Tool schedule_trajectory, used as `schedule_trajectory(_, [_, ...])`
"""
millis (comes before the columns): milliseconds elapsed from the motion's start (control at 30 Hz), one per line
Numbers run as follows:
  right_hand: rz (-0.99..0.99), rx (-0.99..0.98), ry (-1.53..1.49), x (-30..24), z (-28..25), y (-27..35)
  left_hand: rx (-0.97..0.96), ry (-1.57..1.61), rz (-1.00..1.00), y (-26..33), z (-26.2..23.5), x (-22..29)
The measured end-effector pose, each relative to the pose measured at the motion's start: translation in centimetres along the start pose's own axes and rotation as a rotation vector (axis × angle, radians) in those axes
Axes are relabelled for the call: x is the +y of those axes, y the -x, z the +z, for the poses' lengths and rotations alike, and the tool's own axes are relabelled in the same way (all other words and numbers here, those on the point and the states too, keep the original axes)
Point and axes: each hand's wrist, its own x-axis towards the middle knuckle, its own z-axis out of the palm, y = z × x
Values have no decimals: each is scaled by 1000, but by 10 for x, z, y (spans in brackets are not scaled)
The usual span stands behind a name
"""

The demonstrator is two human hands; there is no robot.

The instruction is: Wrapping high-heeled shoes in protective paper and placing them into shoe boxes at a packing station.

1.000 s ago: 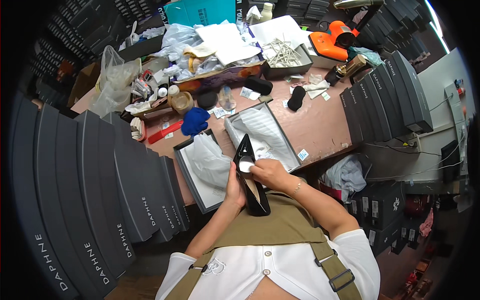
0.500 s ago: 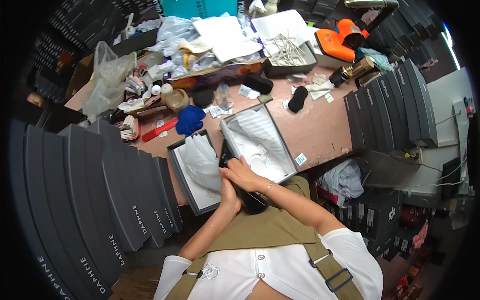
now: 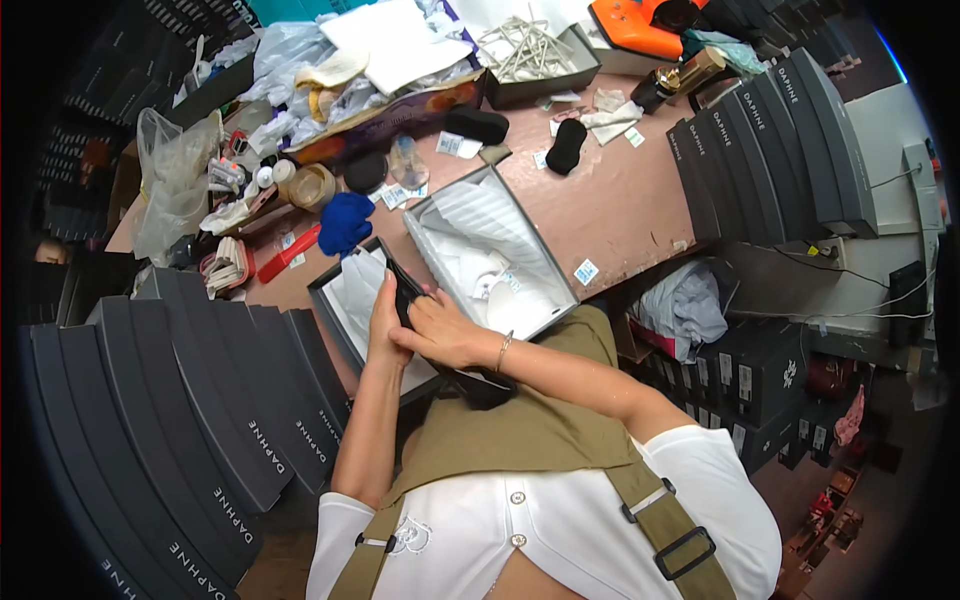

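Note:
A glossy black shoe (image 3: 482,387) is held lengthwise between my two hands, tilted, one end near my apron and the other over the boxes. My left hand (image 3: 386,325) is closed along its left side, thumb up. My right hand (image 3: 440,328) lies over the middle of the shoe, its fingers bent at the opening; the fingertips are partly hidden. Just beyond stands an open shoe box (image 3: 572,300) lined with white tissue, with small white items inside. Under my left hand and the shoe is a second grey box part (image 3: 325,300) with white paper in it.
Stacked grey shoe boxes rise at left (image 3: 215,400) and right (image 3: 770,150). On the pink table (image 3: 625,215) lie a blue cloth (image 3: 346,223), a red-handled tool (image 3: 290,252), black brushes or sponges (image 3: 566,147), jars and labels. A box of white sticks (image 3: 540,75) stands farther back.
The view has shifted, so the table appears farther up and left. My left hand has moved up along the shoe's side, and my right hand now has its fingers bent over the shoe.

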Motion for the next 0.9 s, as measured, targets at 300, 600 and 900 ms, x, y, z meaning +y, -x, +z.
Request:
schedule_trajectory(300, [-155,2,-120,-5,-24,85,-121,50,10,15,-7,-13])
schedule_trajectory(600, [101,163,301,12,8,12,-15,89,-103,10,4,-26])
schedule_trajectory(900, [134,207,375,9,16,21,56,-39,12,26,0,-32])
